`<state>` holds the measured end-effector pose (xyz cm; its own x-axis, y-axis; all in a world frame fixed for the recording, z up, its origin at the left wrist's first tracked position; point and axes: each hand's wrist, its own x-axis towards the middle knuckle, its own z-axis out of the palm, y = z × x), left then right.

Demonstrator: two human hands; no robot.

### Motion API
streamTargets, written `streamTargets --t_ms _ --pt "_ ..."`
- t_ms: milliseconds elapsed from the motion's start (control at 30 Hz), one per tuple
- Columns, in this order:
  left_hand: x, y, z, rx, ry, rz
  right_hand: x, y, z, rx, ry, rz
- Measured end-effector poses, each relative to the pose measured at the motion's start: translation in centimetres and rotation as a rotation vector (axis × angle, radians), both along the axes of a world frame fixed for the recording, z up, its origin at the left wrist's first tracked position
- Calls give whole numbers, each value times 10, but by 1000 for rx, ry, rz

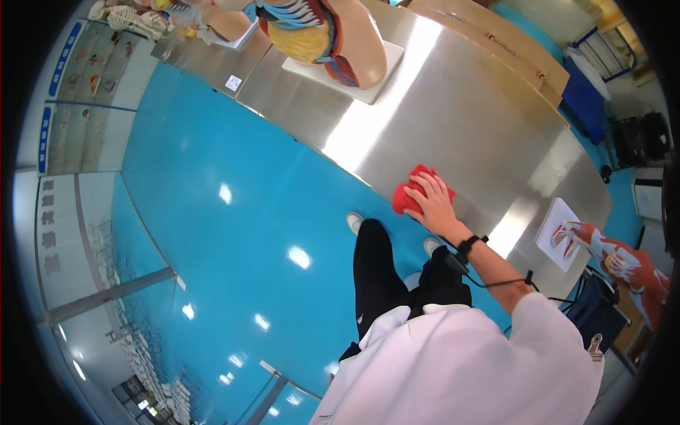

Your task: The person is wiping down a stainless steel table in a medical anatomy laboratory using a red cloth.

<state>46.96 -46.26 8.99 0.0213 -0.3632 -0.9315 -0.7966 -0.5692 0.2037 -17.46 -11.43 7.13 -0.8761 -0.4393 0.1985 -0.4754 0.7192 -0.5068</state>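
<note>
My right hand [436,207] presses a crumpled red cloth [405,201] onto the near edge of a stainless steel table [457,111]. Its fingers are spread over the top of the cloth. A black strap with a small device and a cable circles the wrist. My left hand is out of view. Farther along the same table, an anatomical torso model [329,42] with exposed ribs and organs rests on a white base [380,90]. To the right of my hand, an anatomical muscle figure [627,260] stands on a white plate [552,255] at the table's end.
A large cardboard box [494,45] lies along the table's far side. More anatomical models, including a skeleton [130,21], stand at the upper left. Glass display cabinets [87,69] line the wall. A blue floor [223,159] spreads to my left, and a dark chair [600,308] is at the right.
</note>
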Motion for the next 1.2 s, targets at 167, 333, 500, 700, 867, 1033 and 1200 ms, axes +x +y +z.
streamTargets --t_ms 167,333,500,700,867,1033,1200 --pt "-62 -104 -46 147 252 62 -92 -132 -17 -35 0 -99" --pt "-246 -292 -101 -45 305 -39 -167 -235 -17 -15 -83 -133" --pt "-508 -335 -89 -174 350 -496 -166 -230 -16 -10 -94 -130" --pt "-718 -203 -24 -333 715 -929 -81 -97 0 -156 -72 -14" --pt "-752 -36 -12 -658 990 -1377 43 73 9 -83 -51 -334" --pt "-752 34 -45 -653 816 -1596 149 187 4 -58 -96 -768" --pt "-764 78 -48 -801 304 -1966 183 232 -4 -64 -133 -909"
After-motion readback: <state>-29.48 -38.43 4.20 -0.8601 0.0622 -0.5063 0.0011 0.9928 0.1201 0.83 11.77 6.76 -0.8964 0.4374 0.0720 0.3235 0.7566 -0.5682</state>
